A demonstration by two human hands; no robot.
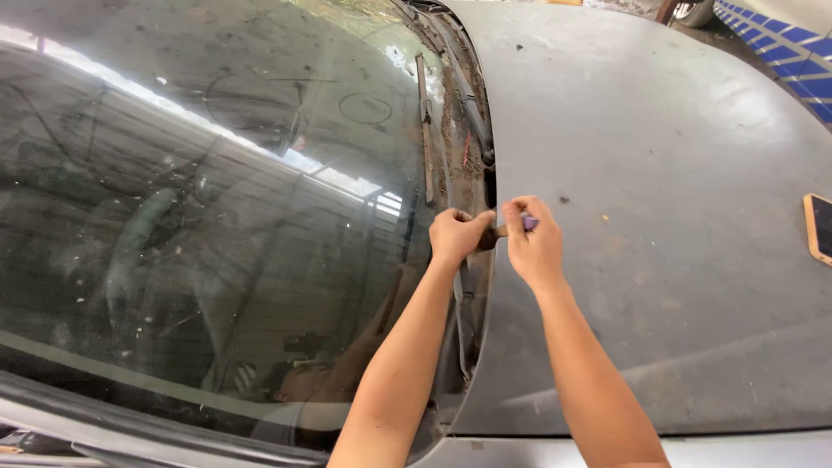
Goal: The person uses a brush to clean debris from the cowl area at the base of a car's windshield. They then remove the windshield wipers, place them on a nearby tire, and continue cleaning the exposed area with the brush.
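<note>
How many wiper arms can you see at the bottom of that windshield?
2. One wiper arm lies along the glass above the hands; the other runs just below the left hand. More may be hidden.

Phone [819, 227] — blue-striped wall [780, 43]

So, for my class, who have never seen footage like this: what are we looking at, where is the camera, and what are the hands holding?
The one picture comes from a camera worn on a person's head, looking down at their own bare arms. Below is a dusty grey car: the windscreen on the left, the bonnet on the right, wiper arms in the gap between. The left hand and right hand meet at that gap, gripping a small tool with a purple end; its kind is unclear. A phone-like device lies on the bonnet's right edge.
</note>
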